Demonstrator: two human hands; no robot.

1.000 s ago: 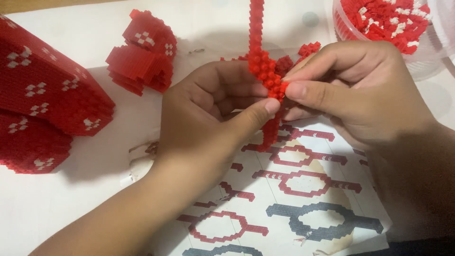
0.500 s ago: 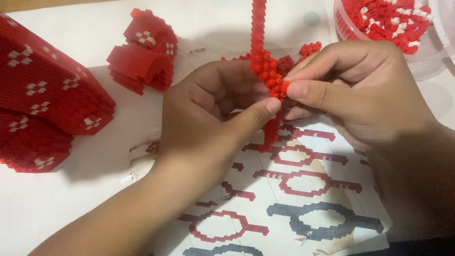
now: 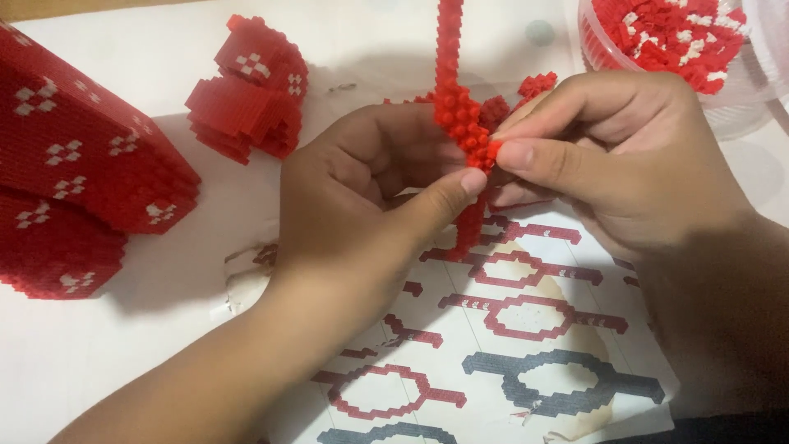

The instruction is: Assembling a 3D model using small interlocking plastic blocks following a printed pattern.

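Note:
A thin red piece built of tiny bricks (image 3: 457, 107) stands upright between both hands, running from the top edge down to the paper. My left hand (image 3: 362, 197) grips it from the left, the thumb pressed under its knobbly middle. My right hand (image 3: 608, 156) pinches the same spot from the right with thumb and forefinger on a small red brick. The piece's lower end is partly hidden behind my left thumb.
A printed pattern sheet (image 3: 526, 345) with red and dark ring shapes lies under the hands. A big red block model with white dots (image 3: 74, 173) sits at the left, a smaller red chunk (image 3: 251, 90) behind it. A clear tub of loose red and white bricks (image 3: 666, 37) stands top right.

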